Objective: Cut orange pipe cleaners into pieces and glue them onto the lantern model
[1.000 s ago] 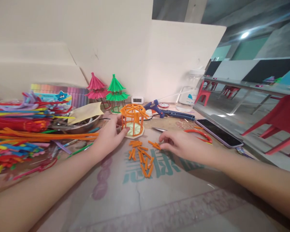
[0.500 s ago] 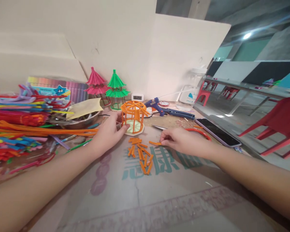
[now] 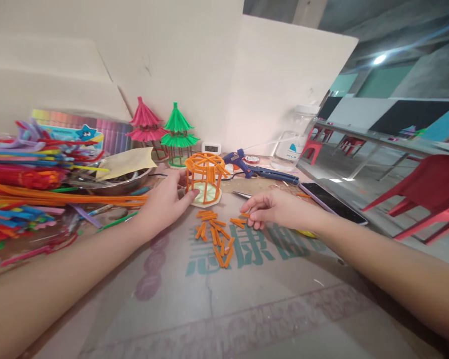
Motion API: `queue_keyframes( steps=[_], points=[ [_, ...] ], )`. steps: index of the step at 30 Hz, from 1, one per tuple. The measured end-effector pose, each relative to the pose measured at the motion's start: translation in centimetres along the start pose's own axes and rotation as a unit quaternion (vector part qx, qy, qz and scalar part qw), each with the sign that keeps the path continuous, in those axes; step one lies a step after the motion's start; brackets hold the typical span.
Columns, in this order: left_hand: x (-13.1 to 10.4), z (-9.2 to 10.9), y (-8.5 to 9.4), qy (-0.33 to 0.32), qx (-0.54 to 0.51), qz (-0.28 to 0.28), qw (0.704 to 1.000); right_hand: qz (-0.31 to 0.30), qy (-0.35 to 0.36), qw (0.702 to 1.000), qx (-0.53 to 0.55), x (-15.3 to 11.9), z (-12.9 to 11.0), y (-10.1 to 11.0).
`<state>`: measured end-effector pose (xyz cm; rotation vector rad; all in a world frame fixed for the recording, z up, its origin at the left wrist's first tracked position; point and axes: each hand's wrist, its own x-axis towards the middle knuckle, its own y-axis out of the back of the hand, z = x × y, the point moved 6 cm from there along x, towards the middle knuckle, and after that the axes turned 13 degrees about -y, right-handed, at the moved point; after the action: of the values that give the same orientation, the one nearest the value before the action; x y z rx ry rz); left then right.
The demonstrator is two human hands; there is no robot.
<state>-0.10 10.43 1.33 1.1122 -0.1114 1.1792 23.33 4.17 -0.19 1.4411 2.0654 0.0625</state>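
Frame (image 3: 211,174) joined, loose strips (image 3: 213,236) unattached
Posts and top ring stand near the surface's (image 3: 265,309) back edge; left hand (image 3: 166,203) grips the base, right hand (image 3: 271,207) pinches one strip (image 3: 244,215).

The person has 2 bare hands and 2 bare forearms. The left hand (image 3: 168,202) has a rounded thumb and slim fingers; the right hand (image 3: 271,207) has slender, tapering fingers. The left forearm (image 3: 71,279) and the right forearm (image 3: 377,259) look smooth, narrow at the wrists and broader towards the elbows. The fingernails are too small to make out.
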Motion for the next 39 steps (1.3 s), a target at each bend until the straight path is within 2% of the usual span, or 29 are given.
queue_keyframes(
  steps=[3,8,14,16,18,21,22,23,25,26,28,30,32,35,37,39],
  points=[
    [0.0,0.0,0.0,-0.002,0.004,-0.003,1.0,0.042,0.01,0.998,-0.034,0.0,0.0,0.2],
    [0.1,0.0,0.1,-0.01,0.001,0.002,1.0,0.133,0.1,0.978,-0.123,-0.5,-1.2,-0.1],
    [0.0,0.1,0.1,-0.005,0.037,-0.006,0.999,0.17,0.103,0.972,-0.129,-0.2,-0.8,0.4],
    [-0.1,0.2,0.6,-0.005,0.05,0.013,0.999,0.177,0.102,0.971,-0.126,-0.3,-0.8,0.5],
    [-0.3,0.8,1.6,-0.027,0.071,0.059,0.995,0.169,0.106,0.974,-0.111,-0.7,-1.1,0.3],
    [-0.6,3.4,3.9,-0.095,0.112,0.156,0.977,0.161,0.119,0.977,-0.075,-1.5,-1.6,-0.3],
    [-0.6,4.5,4.4,-0.118,0.122,0.169,0.971,0.157,0.122,0.978,-0.055,-1.7,-1.7,-0.4],
    [-0.5,5.6,4.2,-0.138,0.12,0.132,0.974,0.148,0.124,0.981,-0.028,-1.7,-1.8,-0.6],
    [-0.2,8.1,2.4,-0.205,0.11,-0.022,0.972,0.113,0.124,0.985,0.034,-1.6,-1.7,-1.0],
    [-0.4,9.1,1.3,-0.242,0.118,-0.096,0.958,0.092,0.123,0.986,0.062,-1.5,-1.6,-1.3],
    [-1.1,10.0,-0.7,-0.275,0.148,-0.217,0.925,0.065,0.123,0.985,0.098,-1.2,-1.5,-1.8],
    [-1.8,9.9,-2.0,-0.282,0.18,-0.285,0.898,0.055,0.118,0.985,0.111,-1.0,-1.4,-2.2],
    [-2.2,9.3,-2.7,-0.276,0.2,-0.309,0.888,0.048,0.113,0.986,0.113,-0.9,-1.3,-2.5],
    [-2.2,8.7,-2.8,-0.26,0.213,-0.304,0.892,0.04,0.13,0.985,0.105,-0.9,-1.6,-2.7],
    [-1.8,8.7,-2.4,-0.228,0.197,-0.279,0.912,0.043,0.147,0.984,0.095,-0.8,-2.0,-2.5],
    [-1.1,8.7,-1.8,-0.15,0.137,-0.24,0.949,0.056,0.163,0.982,0.074,-0.7,-2.5,-2.3]
  ],
)
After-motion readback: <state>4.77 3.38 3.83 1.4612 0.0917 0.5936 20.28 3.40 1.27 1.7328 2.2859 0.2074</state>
